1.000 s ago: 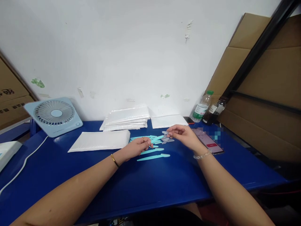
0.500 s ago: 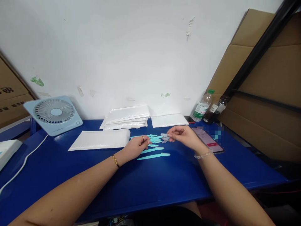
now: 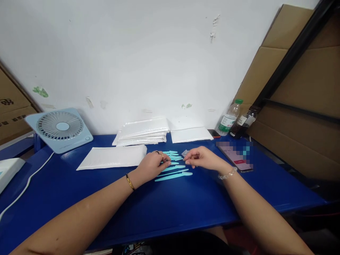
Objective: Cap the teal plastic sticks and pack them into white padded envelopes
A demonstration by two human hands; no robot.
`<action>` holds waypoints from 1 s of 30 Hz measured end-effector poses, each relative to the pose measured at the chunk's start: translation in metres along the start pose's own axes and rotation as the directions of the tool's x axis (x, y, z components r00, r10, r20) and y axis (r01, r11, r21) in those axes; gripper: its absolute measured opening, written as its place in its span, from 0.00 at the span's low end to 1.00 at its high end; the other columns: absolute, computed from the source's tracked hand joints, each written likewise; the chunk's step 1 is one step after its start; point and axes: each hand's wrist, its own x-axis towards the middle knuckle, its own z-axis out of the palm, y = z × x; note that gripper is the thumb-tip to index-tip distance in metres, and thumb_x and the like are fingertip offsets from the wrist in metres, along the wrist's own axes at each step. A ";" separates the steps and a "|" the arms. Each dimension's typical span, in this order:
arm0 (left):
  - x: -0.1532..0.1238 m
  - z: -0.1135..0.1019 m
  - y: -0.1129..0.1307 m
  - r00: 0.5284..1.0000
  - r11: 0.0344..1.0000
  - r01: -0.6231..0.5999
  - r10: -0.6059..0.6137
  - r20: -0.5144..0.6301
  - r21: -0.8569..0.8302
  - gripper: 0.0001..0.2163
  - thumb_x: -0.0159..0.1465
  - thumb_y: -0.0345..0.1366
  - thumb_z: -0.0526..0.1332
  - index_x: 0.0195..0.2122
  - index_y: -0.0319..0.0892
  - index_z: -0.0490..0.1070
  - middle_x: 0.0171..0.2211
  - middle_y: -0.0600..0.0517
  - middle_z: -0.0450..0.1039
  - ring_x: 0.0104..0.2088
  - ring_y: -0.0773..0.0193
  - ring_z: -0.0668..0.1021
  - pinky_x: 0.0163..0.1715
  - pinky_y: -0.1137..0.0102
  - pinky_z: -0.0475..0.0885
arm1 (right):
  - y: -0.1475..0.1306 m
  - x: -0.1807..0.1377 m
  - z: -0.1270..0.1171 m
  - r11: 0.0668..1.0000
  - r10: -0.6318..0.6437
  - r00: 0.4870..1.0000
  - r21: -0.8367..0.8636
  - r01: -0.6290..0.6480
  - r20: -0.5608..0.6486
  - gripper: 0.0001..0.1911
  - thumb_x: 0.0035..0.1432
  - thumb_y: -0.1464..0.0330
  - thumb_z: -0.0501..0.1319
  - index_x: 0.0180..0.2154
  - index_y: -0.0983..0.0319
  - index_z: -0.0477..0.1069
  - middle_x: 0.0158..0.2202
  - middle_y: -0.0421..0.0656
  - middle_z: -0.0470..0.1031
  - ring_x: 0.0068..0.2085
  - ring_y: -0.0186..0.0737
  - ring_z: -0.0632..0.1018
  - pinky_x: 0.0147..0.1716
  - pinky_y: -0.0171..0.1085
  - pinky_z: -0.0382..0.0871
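Several turquoise eyebrow razors (image 3: pixel 174 176) lie roughly side by side on the blue table, their wider ends to the right. My left hand (image 3: pixel 155 164) is over their left part, with thumb and fingers drawn together at one razor (image 3: pixel 174 163); its handle is hidden beneath the hand. To the right, my right hand (image 3: pixel 200 157) has curled fingers around small clear plastic pieces (image 3: pixel 185 153), which stick out at the fingertips. Their exact number cannot be made out.
White padded mailers (image 3: pixel 143 129) are stacked by the wall, with a single mailer (image 3: pixel 111 157) at left and another (image 3: pixel 191 135) at back. A blue fan (image 3: pixel 62 127) stands left. Bottles (image 3: pixel 230 118) and a phone (image 3: pixel 235 156) are on the right.
The bunch of razors at my left hand is now spread out on the table, and another thin one shows near the front. My right hand has come slightly down and left.
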 end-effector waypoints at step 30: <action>0.002 0.009 -0.012 0.999 0.971 -0.044 0.045 0.000 0.235 0.09 0.64 0.41 0.57 0.37 0.43 0.73 0.35 0.49 0.74 0.38 0.58 0.74 0.37 0.66 0.64 | 0.004 0.006 -0.002 0.897 -0.142 0.990 -0.426 0.119 -0.023 0.06 0.58 0.67 0.61 0.32 0.62 0.76 0.32 0.42 0.70 0.30 0.33 0.71 0.30 0.33 0.63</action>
